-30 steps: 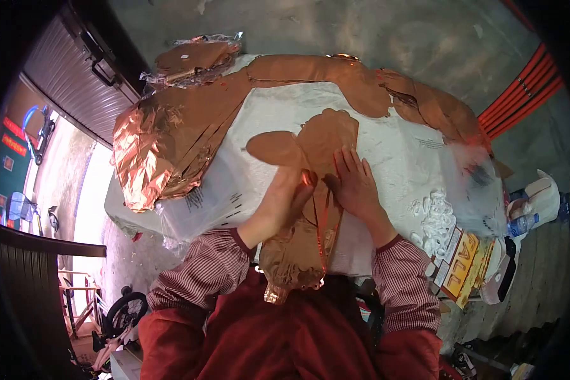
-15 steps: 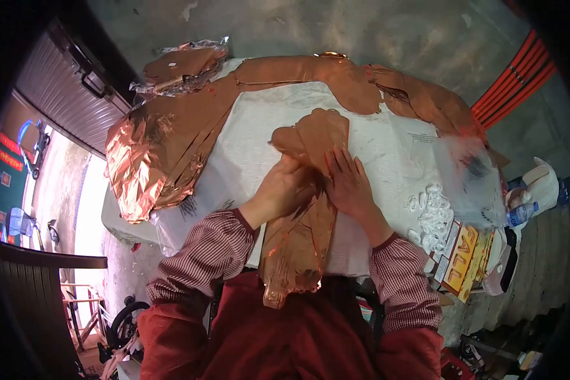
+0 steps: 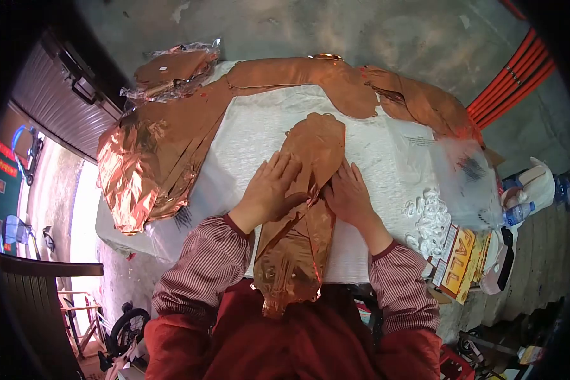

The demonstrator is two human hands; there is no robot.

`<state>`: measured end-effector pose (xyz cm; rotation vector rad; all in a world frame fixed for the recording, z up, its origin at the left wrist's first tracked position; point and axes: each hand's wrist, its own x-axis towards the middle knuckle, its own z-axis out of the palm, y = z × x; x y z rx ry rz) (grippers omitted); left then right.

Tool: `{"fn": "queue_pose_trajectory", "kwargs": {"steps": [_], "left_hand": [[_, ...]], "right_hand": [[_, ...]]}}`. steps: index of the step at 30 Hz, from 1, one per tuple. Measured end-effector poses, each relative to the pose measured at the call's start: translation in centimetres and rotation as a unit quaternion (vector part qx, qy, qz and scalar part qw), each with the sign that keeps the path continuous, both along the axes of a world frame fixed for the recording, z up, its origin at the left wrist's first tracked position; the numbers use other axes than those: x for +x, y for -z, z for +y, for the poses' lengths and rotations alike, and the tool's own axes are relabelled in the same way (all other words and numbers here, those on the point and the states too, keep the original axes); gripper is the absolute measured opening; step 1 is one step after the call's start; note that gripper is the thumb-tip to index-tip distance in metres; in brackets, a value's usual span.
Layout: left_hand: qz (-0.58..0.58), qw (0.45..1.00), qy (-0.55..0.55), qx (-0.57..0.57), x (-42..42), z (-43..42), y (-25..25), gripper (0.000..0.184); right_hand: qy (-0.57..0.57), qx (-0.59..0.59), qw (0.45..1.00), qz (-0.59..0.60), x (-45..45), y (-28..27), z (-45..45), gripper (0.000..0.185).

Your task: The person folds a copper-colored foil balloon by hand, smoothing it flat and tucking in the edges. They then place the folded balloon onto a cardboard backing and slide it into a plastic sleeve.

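Observation:
A flat, copper-coloured foil balloon [image 3: 320, 142] lies lengthwise before me, its near end creased and hanging over the table's front edge by my lap. My left hand [image 3: 265, 193] rests on its left side with the fingers stretched out and the thumb pointing inward. Against its right edge lies my right hand [image 3: 351, 195], fingers extended and fairly flat. Between the two hands the foil is gathered into folds at its narrow middle. Whether a fingertip is tucked under the foil, I cannot tell.
More flat copper foil balloons [image 3: 272, 73] form an arc around the table's far side. A clear-wrapped pack [image 3: 174, 68] sits at far left. To the right are white loops [image 3: 429, 218], a plastic bag [image 3: 465, 183], a yellow printed box [image 3: 460, 263] and a bottle [image 3: 519, 213].
My left hand has spread from a curled grip and flattened on the foil's left side. The folded flap at upper left now lies straight. My right hand has shifted slightly down.

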<state>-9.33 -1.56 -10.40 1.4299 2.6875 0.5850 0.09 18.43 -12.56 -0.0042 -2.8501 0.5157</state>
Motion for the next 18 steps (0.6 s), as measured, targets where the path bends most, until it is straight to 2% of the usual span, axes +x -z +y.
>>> {"fn": "queue_pose_trajectory", "kwargs": {"steps": [4, 5, 6, 7, 8, 9, 10, 12, 13, 15, 16, 18], "left_hand": [[-0.003, 1.0, -0.003, -0.018, 0.3, 0.2, -0.6, 0.074], [0.005, 1.0, -0.009, -0.027, 0.4, 0.2, -0.5, 0.076], [0.012, 0.999, -0.014, -0.036, 0.3, 0.2, -0.4, 0.077], [0.012, 0.999, -0.01, -0.035, 0.2, 0.2, -0.3, 0.077], [0.016, 0.999, -0.009, -0.035, 0.0, 0.1, 0.0, 0.078], [0.019, 0.999, -0.008, -0.036, -0.1, 0.1, 0.0, 0.079], [0.018, 0.999, -0.005, -0.036, 0.0, 0.1, 0.0, 0.079], [0.009, 1.0, -0.004, -0.004, 0.0, 0.1, -0.1, 0.077], [0.009, 1.0, -0.004, -0.002, 0.0, 0.1, -0.2, 0.077], [0.004, 1.0, -0.003, -0.012, -0.1, 0.1, -0.2, 0.077], [0.006, 1.0, -0.002, -0.012, -0.2, 0.1, -0.3, 0.077], [-0.005, 0.999, -0.003, -0.031, -0.2, 0.1, -0.3, 0.079]], "right_hand": [[0.019, -0.071, 0.997, 0.012, -0.3, -0.5, 0.6, 0.048], [0.043, -0.252, 0.967, 0.001, -0.7, -0.9, 1.1, 0.046], [0.066, -0.424, 0.903, -0.008, -1.0, -1.2, 1.7, 0.043], [0.07, -0.424, 0.903, -0.007, -1.2, -0.9, 2.4, 0.043], [0.092, -0.559, 0.823, 0.041, -1.4, -0.2, 3.1, 0.041], [0.111, -0.679, 0.721, 0.089, -1.4, -0.2, 3.3, 0.04], [0.114, -0.678, 0.72, 0.091, -1.4, -0.1, 3.4, 0.04], [0.1, -0.544, 0.82, 0.144, -1.5, -0.3, 2.9, 0.04], [0.1, -0.542, 0.822, 0.145, -1.7, -0.8, 2.6, 0.04], [0.002, -0.313, 0.932, 0.184, -2.6, -1.9, 2.0, 0.041], [0.002, -0.313, 0.932, 0.185, -3.4, -2.1, 2.0, 0.041], [-0.03, -0.052, 0.989, 0.132, -5.2, -2.0, 2.1, 0.046]]}}
